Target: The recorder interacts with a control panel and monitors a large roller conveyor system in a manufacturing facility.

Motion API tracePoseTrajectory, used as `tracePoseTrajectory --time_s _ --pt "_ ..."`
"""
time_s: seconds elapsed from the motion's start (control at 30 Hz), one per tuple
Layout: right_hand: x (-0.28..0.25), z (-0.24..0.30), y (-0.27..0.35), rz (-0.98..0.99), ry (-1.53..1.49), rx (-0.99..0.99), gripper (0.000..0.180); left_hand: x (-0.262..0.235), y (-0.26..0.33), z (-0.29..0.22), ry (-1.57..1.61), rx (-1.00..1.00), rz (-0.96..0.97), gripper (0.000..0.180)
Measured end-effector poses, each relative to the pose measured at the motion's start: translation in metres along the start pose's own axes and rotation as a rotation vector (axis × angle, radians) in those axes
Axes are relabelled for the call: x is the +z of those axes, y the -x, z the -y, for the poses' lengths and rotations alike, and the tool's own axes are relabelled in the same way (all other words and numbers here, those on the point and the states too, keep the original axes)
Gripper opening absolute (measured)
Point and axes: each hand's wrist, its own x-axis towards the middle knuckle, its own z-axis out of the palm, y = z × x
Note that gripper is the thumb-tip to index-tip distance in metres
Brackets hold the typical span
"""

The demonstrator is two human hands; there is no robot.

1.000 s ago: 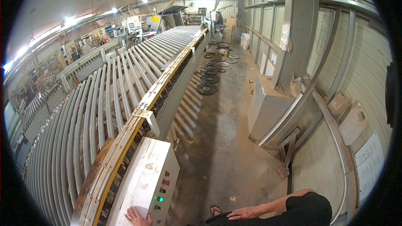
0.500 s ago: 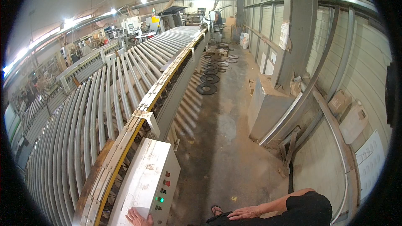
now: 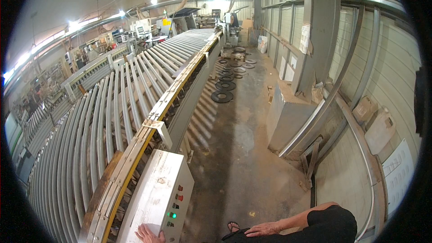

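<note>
We're in a long workshop hall w/ a bare grey concrete floor point(image 3: 234, 153), dusty and stained, running straight ahead. On our left, a long grey metal roller conveyor point(image 3: 112, 112) stretches far into the room, its side rail edged in yellow. Flat black rubber-like rings point(image 3: 222, 96) lie scattered on the floor further down the aisle. To the right, a grey corrugated metal wall point(image 3: 373, 85) w/ steel posts, a grey metal cabinet point(image 3: 285, 117) against it, and a pale plastic jerrycan point(image 3: 380, 129) on a ledge. Bright ceiling lamps overhead; machines in the far bkgd, too small to tell apart.

Closest to us, at the bottom edge beside the conveyor rail, stands a white, scuffed metal control box point(image 3: 155, 198) w/ a column of red and green buttons on its face; green lamps glow. Our left hand point(image 3: 147, 234) lies flat on the box top, fingers spread, gripping nothing. Our right hand point(image 3: 265, 230) rests loosely open on dark clothing at the hip, also holding nothing.
</note>
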Motion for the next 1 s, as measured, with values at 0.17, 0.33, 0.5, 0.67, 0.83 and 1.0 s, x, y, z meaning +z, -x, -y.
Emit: tracePoseTrajectory --time_s 0.17,0.33,0.5,0.67,0.83,1.0 --pt "-0.002 0.003 -0.003 -0.015 -0.026 -0.021 0.072 -0.002 0.001 0.001 0.008 -0.008 0.009 0.084" --pt "-0.003 0.004 -0.003 -0.017 0.013 -0.03 0.072 -0.003 0.0 -0.001 -0.003 0.002 0.003 0.084" --pt "-0.002 0.004 -0.003 -0.019 0.025 -0.026 0.072 -0.004 0.0 -0.001 -0.016 0.003 0.012 0.083" --pt "-0.004 0.008 -0.007 -0.033 0.001 -0.029 0.069 -0.002 -0.001 0.001 -0.037 0.008 0.008 0.082" --pt "0.004 0.002 -0.002 -0.033 0.019 -0.023 0.068 -0.003 0.0 0.0 -0.047 0.002 0.037 0.082" --pt "0.002 0.004 0.002 -0.033 0.018 -0.003 0.067 -0.005 -0.002 -0.006 -0.048 0.006 0.045 0.082"
